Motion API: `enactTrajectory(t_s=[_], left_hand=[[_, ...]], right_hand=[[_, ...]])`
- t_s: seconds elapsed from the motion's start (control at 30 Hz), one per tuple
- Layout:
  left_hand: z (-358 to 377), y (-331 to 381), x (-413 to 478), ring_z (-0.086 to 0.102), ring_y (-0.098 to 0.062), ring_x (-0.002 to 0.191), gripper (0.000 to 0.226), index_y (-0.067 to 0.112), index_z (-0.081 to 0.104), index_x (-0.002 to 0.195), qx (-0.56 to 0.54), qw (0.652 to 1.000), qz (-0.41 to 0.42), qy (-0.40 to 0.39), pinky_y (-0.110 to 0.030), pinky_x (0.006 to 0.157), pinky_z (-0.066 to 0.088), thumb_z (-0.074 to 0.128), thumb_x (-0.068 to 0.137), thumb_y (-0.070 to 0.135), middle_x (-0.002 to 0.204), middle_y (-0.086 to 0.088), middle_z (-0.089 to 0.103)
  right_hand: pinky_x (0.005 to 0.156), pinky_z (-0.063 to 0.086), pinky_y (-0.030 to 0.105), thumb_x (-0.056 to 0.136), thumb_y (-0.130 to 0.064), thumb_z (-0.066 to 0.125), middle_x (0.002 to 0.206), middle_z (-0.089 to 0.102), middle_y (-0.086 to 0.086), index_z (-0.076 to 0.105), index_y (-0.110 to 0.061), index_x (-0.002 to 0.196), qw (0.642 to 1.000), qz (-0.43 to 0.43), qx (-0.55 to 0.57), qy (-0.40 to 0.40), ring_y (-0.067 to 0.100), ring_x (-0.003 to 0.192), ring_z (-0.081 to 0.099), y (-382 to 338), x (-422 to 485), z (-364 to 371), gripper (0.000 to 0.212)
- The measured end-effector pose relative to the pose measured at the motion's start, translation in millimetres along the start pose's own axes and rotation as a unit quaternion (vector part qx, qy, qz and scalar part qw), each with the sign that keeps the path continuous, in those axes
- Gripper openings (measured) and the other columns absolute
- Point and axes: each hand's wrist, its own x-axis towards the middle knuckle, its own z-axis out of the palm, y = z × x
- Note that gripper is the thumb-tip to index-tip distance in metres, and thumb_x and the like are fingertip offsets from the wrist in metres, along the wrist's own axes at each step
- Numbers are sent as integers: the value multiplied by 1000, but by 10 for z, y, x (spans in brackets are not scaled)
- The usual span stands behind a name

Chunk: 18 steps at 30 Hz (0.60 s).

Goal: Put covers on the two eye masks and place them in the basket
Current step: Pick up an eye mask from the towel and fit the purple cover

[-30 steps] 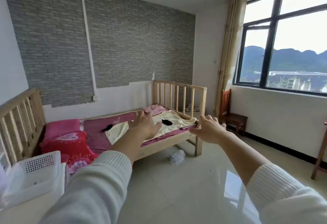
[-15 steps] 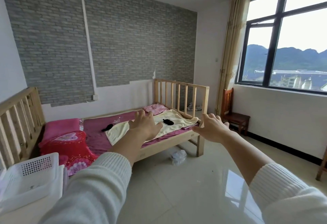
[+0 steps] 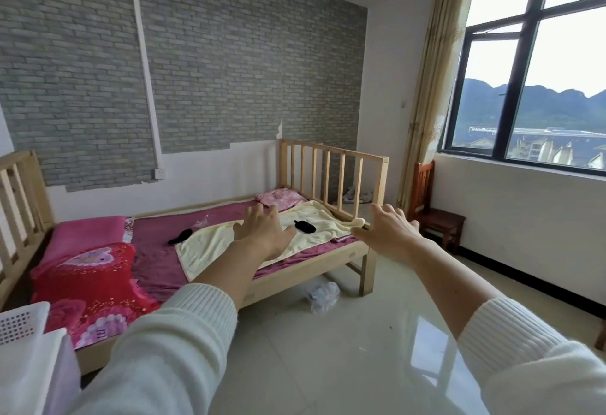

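Two black eye masks lie on the bed across the room. One eye mask (image 3: 180,236) rests on the purple sheet at the edge of a cream towel (image 3: 262,237); the other eye mask (image 3: 305,226) lies on the towel. A small clear wrapper (image 3: 204,221) sits on the sheet behind the first mask. My left hand (image 3: 262,231) and my right hand (image 3: 387,229) are stretched out in front of me, fingers spread, holding nothing, well short of the bed. A white perforated basket (image 3: 19,323) shows at the lower left edge.
The wooden bed (image 3: 314,270) has slatted ends, a pink pillow (image 3: 82,234) and a red floral quilt (image 3: 88,283). A crumpled plastic bag (image 3: 323,295) lies on the glossy tiled floor by the bed leg. A wooden chair (image 3: 436,214) stands under the window.
The view has moved closer to the bed and shifted right; the basket has slid toward the left edge. Both hands stay outstretched and empty.
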Motion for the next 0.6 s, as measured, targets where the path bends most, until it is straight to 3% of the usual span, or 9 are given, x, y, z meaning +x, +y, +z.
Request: enactTrajectory(t_s=[0.13,0.2,0.27,0.6], left_hand=[[117,167,560,13,-32,146,70,18,26,149,-5,1000,-5,-2,-55,115,21,42,90,52,160,-9,18],[357,430,1423,15,-31,146,69,18,26,149,-21,1000,-15,17,-53,115,24,43,90,51,159,-10,20],[394,444,1548,19,-30,144,69,18,26,148,-30,1000,-2,10,-52,113,26,43,90,50,158,-9,21],[1534,559,3574,20,-29,142,61,20,33,143,12,999,6,-32,-51,108,27,42,89,48,157,-8,23]], right_hand=[[102,30,59,81,-60,50,143,42,7,35,-19,139,1000,-8,4,-1,31,132,36,153,587,84,72],[101,31,58,81,-60,50,142,43,7,36,-19,138,1000,-13,10,0,31,131,37,442,1467,247,71],[101,32,57,82,-58,51,143,43,7,35,-19,140,1000,-17,12,-1,31,131,36,449,1590,294,71],[102,32,55,82,-59,50,141,44,9,36,-18,139,998,-11,-2,-67,33,132,35,906,3447,1492,72]])
